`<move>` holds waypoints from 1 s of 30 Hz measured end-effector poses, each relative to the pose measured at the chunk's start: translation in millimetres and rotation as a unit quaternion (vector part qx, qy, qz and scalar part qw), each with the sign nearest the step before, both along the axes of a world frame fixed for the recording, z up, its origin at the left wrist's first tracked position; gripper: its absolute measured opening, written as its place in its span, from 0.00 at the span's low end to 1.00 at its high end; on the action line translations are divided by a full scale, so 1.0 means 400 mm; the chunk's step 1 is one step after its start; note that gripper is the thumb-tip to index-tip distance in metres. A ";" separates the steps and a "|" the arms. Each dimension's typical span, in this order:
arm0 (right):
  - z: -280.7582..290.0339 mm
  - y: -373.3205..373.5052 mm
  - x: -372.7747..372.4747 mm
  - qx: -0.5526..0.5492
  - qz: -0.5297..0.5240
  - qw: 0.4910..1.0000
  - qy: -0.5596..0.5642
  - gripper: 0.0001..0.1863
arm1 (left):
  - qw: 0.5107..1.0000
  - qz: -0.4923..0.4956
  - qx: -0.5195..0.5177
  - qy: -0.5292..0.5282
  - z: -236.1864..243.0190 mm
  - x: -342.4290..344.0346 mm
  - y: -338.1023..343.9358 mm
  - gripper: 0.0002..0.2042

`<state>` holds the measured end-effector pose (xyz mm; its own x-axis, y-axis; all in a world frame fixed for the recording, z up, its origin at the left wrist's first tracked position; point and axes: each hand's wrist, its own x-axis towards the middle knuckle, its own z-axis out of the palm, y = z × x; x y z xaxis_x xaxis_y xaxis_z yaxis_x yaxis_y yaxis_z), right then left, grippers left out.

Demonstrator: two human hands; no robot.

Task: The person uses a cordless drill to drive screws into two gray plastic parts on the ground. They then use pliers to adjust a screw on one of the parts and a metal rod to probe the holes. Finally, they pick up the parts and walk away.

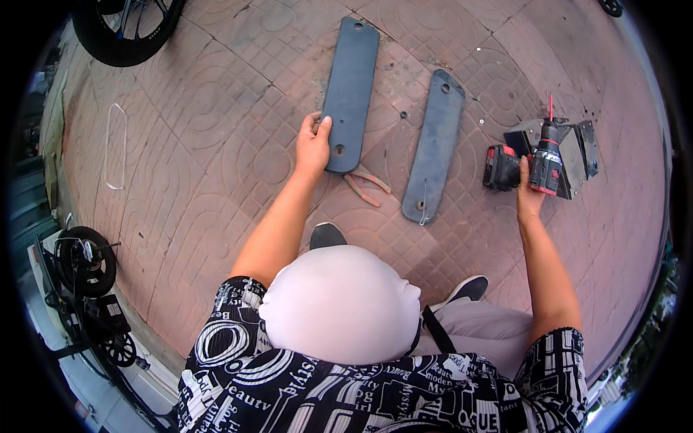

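Observation:
My left hand (314, 148) grips the left edge of a long dark grey panel (354, 79), thumb on its upper face. The panel has rounded corners and a hole near each end. Orange-handled pliers (367, 189) poke out from under its near end. To the right, a second, similar panel (435, 141) lies apart on the paving, a thin wire (424, 206) at its near end. My right hand (527, 191) is closed round the handle of a cordless drill (546, 159), its red bit directed away from me. The drill's battery (499, 167) is at the left.
Bent metal plates (577, 148) lie beneath and beside the drill. Small loose pieces, one a dark ring (403, 115), dot the patterned paving (238, 144). A white cord loop (114, 144) lies at left. A wheel (130, 32) stands far left, a motorbike (86, 289) near left.

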<state>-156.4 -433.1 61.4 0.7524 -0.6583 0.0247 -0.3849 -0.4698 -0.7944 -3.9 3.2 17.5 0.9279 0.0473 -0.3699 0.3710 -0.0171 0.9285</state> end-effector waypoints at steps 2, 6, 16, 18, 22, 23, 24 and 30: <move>0.008 -0.014 -0.009 -0.017 0.017 1.000 0.003 0.28 | 1.000 0.001 -0.008 0.003 -0.005 -0.009 -0.014 0.19; 0.012 -0.052 -0.029 0.014 0.020 0.999 0.031 0.27 | 1.000 -0.006 -0.012 0.000 -0.041 -0.018 -0.026 0.17; -0.001 -0.050 -0.044 0.071 -0.011 0.985 0.158 0.35 | 0.996 -0.004 -0.075 0.042 -0.061 -0.034 -0.020 0.17; -0.019 -0.049 -0.068 0.029 -0.036 0.980 0.192 0.30 | 0.996 -0.005 -0.079 0.046 -0.057 -0.034 -0.029 0.18; -0.008 0.100 -0.111 0.040 -0.063 0.968 0.241 0.21 | 0.995 0.005 -0.081 0.059 -0.050 -0.045 -0.018 0.21; -0.013 0.123 -0.129 0.067 -0.039 0.965 0.249 0.19 | 0.994 0.008 -0.086 0.062 -0.049 -0.046 -0.020 0.21; -0.020 0.141 -0.138 0.094 -0.015 0.962 0.256 0.17 | 0.994 0.010 -0.091 0.066 -0.049 -0.046 -0.026 0.21; 0.021 0.266 -0.083 0.253 0.154 0.912 0.283 0.10 | 0.992 0.019 -0.099 0.079 -0.050 -0.059 -0.022 0.20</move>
<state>-189.6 -326.8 69.9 0.7014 -0.2325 -0.6738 -0.7126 -0.2526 -0.6545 -27.6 -5.6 -2.4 0.8564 -0.0070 -0.5163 0.5093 0.1761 0.8424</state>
